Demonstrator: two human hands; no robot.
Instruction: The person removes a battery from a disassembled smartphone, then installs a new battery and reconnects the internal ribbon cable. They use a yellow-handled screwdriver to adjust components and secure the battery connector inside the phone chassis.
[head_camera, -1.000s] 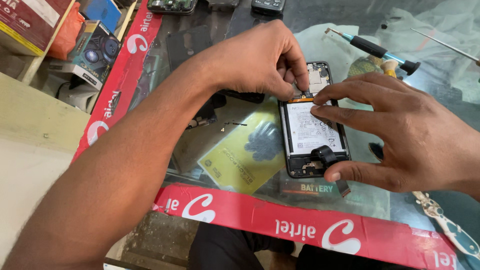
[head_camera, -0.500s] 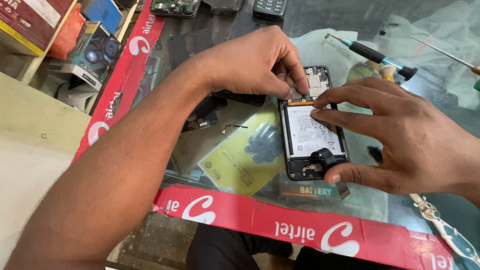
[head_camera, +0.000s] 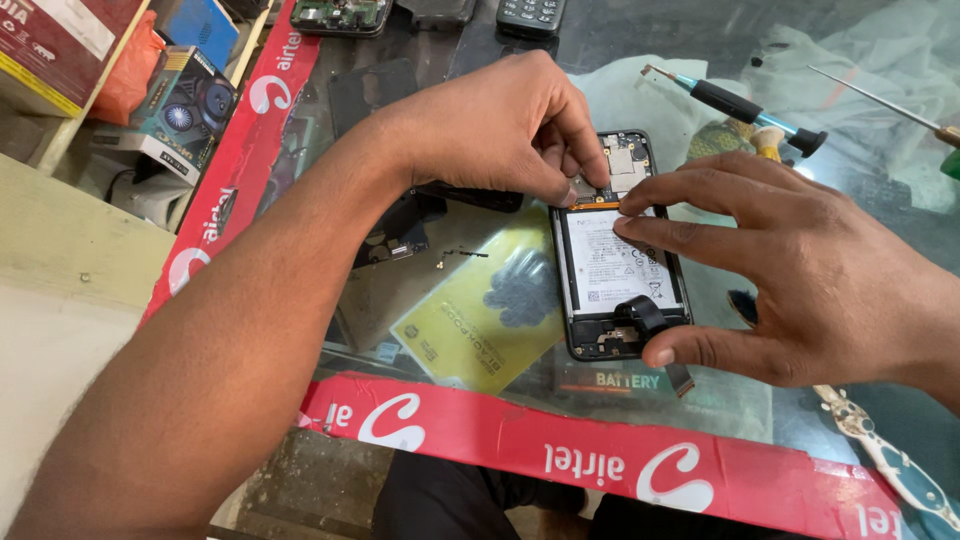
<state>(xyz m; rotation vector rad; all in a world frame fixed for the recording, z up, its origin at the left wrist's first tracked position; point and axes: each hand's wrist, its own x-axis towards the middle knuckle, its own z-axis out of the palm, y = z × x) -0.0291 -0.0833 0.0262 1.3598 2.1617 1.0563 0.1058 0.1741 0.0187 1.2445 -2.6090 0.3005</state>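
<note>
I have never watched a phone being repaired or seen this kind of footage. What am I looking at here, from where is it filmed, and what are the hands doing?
The camera sits on the person's head and looks down at their two bare hands over a glass table edged with red tape. Between the hands lies an opened phone, back cover off, its white battery showing. The left hand pinches at the battery's top edge; the right hand steadies the phone from the side. Nearby lie a screwdriver and a yellow card.

A glass-topped counter (head_camera: 420, 275) fills the scene, edged with red banner strips (head_camera: 560, 450) along its near and left sides — daylight glints off the far right. Left, a pale shelf (head_camera: 70, 270) holds cardboard boxes (head_camera: 175, 105).
</note>
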